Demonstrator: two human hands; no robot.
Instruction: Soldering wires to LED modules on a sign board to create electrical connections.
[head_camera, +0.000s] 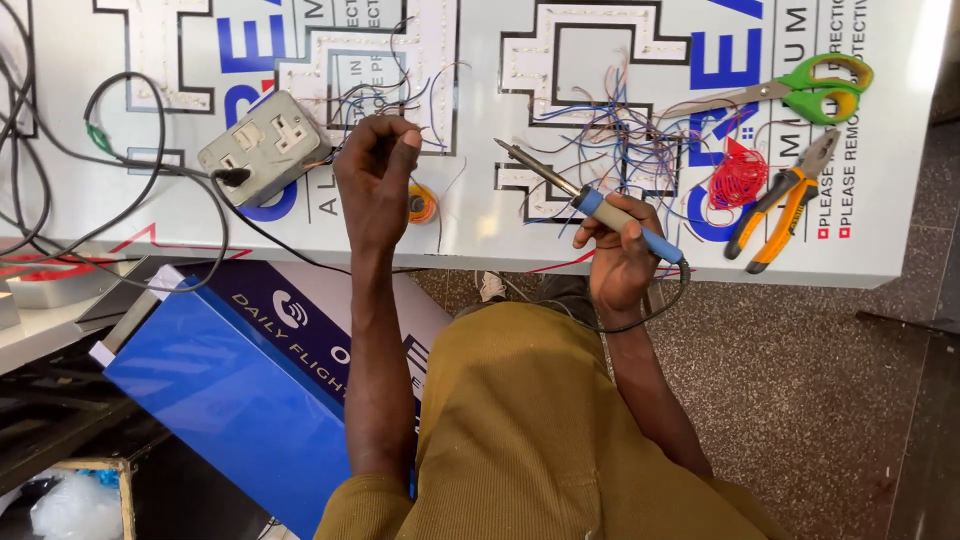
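Right hand (618, 262) fingers wrapped shut round blue-handled soldering iron (590, 203), tip up-left over white board (480, 225) near wire tangle (640, 150); left hand (375, 180) in closed fist above solder coil (422, 203), hold unclear; socket box (265, 145), scissors (800, 92), pliers (785, 197) lie around.

Blue-handled soldering iron (610, 212), green scissors (800, 92), orange pliers (785, 200), grey socket box (265, 145).

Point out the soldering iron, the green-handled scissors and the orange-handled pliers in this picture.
soldering iron (612, 212): head view, on its blue handle in the right hand.
green-handled scissors (826, 88): head view, on the green handle loops.
orange-handled pliers (785, 205): head view, on the orange grips.
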